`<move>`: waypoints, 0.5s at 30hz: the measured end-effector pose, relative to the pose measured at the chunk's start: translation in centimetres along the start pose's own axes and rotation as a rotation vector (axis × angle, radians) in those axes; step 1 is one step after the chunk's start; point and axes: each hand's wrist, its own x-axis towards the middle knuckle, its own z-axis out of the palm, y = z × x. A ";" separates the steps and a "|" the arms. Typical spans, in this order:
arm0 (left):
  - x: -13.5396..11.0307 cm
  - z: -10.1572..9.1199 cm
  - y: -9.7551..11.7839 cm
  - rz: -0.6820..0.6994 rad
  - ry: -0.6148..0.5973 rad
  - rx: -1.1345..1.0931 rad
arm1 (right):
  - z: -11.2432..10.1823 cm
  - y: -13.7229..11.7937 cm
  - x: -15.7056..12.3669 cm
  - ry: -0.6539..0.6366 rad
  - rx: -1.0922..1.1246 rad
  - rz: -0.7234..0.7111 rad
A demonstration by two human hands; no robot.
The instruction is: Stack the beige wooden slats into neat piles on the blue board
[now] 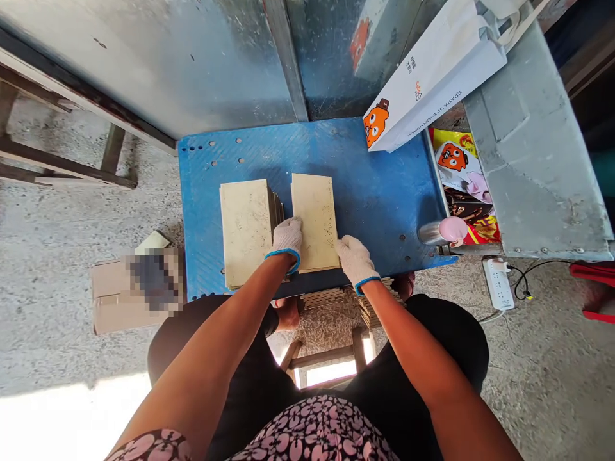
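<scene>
Two cream-coloured rectangular boards lie side by side on the blue tabletop. The left one tops a stack of boards, whose layered edges show along its right side. To the right lies the other board; how many lie beneath it I cannot tell. My left hand, in a white knit glove with a blue cuff, is closed at that board's left edge, in the gap beside the stack. My right hand, gloved alike, grips its right edge near the lower corner. The fingertips of both hands are partly hidden.
A white paper bag and a metal flask with pink lid stand at the right. Beside the table is an open metal box holding packets. More stacked boards sit below the front edge. A power strip and cardboard lie on the floor.
</scene>
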 end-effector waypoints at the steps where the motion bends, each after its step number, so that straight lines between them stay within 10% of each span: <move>1: -0.2 0.1 -0.1 0.008 0.007 0.027 | 0.0 0.0 0.0 -0.004 0.000 0.010; 15: -4.0 -1.4 0.1 0.353 0.076 0.521 | -0.7 -0.6 0.0 -0.015 -0.045 0.022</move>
